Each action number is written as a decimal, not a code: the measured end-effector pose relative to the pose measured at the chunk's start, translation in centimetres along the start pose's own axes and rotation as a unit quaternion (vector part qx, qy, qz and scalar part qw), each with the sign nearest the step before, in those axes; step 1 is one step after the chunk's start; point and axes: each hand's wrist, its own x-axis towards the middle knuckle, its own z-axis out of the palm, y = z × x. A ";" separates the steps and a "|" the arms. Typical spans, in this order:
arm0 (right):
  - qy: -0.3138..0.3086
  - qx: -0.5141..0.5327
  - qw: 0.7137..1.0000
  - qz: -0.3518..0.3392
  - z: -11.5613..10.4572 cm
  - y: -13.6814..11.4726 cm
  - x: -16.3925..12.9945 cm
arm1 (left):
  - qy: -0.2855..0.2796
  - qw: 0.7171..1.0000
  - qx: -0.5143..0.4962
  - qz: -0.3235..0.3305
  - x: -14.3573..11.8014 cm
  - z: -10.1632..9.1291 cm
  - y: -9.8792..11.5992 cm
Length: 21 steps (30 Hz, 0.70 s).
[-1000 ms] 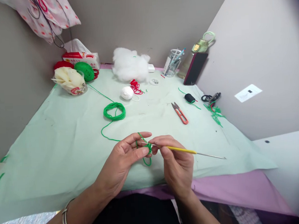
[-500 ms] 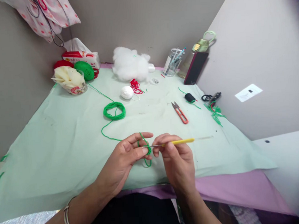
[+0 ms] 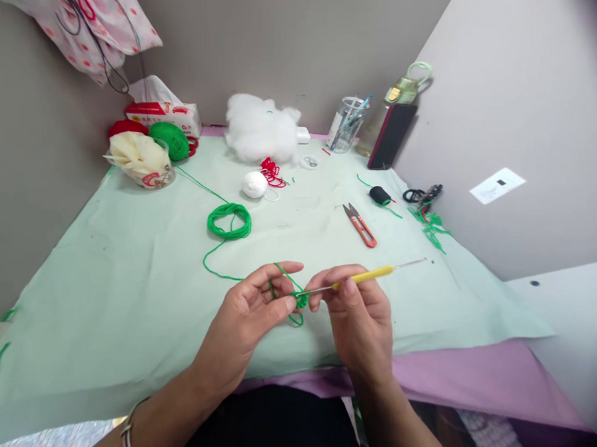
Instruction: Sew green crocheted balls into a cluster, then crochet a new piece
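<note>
My left hand (image 3: 256, 316) pinches a small green crochet piece (image 3: 301, 299) between thumb and fingers, with green yarn running over its raised index finger. A loop of yarn hangs below the piece. In my right hand (image 3: 360, 313) is a crochet hook (image 3: 365, 276) with a yellow handle, held like a pen. Its metal tip meets the top of the green piece; the exact stitch is too small to make out. From my left hand the strand leads back to a loose coil of green yarn (image 3: 229, 222) lying on the cloth.
Orange thread snips (image 3: 360, 225) lie right of centre, near a black spool (image 3: 380, 195). Farther back are a white yarn ball (image 3: 254, 184), white stuffing (image 3: 261, 129), a pen jar (image 3: 346, 125) and a phone (image 3: 393, 136) against a bottle. A green yarn ball (image 3: 169, 141) sits back left.
The hook has tilted, its back end rising, and has shifted slightly right with my right hand. The green piece has turned a little and shows more between my hands.
</note>
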 end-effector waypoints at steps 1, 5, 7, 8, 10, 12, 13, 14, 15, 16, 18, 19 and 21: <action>-0.003 -0.007 1.000 -0.005 -0.1 -0.1 -0.1 | 0.002 1.000 0.003 0.001 0.0 0.0 0.0; -0.017 -0.090 0.994 -0.055 -0.4 -0.4 -0.6 | 0.011 1.000 0.013 0.009 0.1 -0.1 0.0; -0.027 -0.148 0.984 -0.094 -0.5 -0.6 -0.9 | 0.015 0.999 0.023 0.017 0.1 -0.1 0.0; -0.033 -0.172 0.978 -0.113 -0.6 -0.6 -1.0 | 0.016 0.999 0.029 0.022 0.1 -0.2 0.0; -0.048 -0.206 0.966 -0.151 -0.6 -0.7 -1.1 | 0.017 0.999 0.042 0.029 0.1 -0.3 -0.1; -0.061 -0.231 0.954 -0.183 -0.5 -0.6 -1.1 | 0.022 0.998 0.056 0.036 0.1 -0.3 -0.1; -0.066 -0.242 0.948 -0.195 -0.4 -0.6 -1.1 | 0.028 0.997 0.067 0.041 0.1 -0.3 -0.1; -0.067 -0.251 0.944 -0.205 -0.4 -0.5 -1.1 | 0.034 0.995 0.079 0.049 0.0 -0.3 -0.1; -0.069 -0.258 0.939 -0.214 -0.4 -0.4 -1.1 | 0.041 0.993 0.093 0.057 0.0 -0.3 -0.1; -0.070 -0.266 0.936 -0.221 -0.4 -0.4 -1.1 | 0.048 0.991 0.107 0.065 -0.1 -0.2 -0.2; -0.070 -0.285 0.925 -0.242 -0.5 -0.2 -1.2 | 0.063 0.987 0.122 0.079 -0.2 0.0 -0.3; -0.073 -0.304 0.916 -0.252 -0.6 -0.1 -1.3 | 0.071 0.987 0.119 0.083 -0.2 0.1 -0.3; -0.090 -0.370 0.883 -0.274 -0.8 0.1 -1.6 | 0.078 0.991 0.078 0.074 -0.2 0.4 -0.4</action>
